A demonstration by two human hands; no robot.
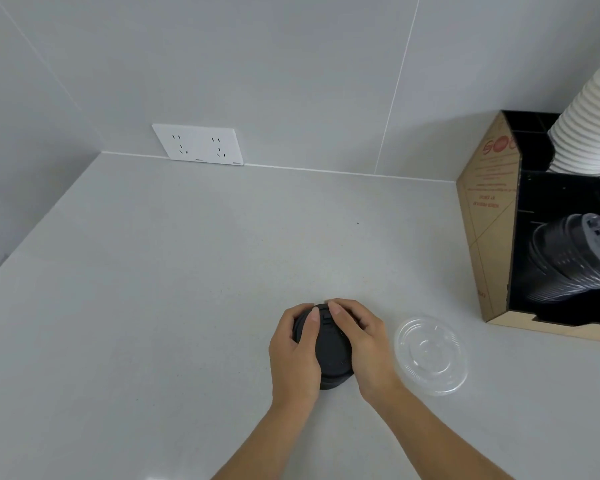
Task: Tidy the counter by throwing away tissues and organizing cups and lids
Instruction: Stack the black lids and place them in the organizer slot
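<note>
A small stack of black lids (330, 351) rests on the grey counter (174, 271), near its front. My left hand (296, 355) grips the stack's left side and my right hand (362, 344) grips its right side, fingertips on top. A clear plastic lid (431, 355) lies flat just right of my right hand, apart from it. At the right stands a cardboard organizer (489, 216) with black compartments; it holds a tilted stack of black lids (572, 258) and, further back, a stack of white paper cups (589, 129).
A white double wall socket (199, 144) sits low on the tiled back wall. The counter meets a side wall at the left. The organizer occupies the right edge of the view.
</note>
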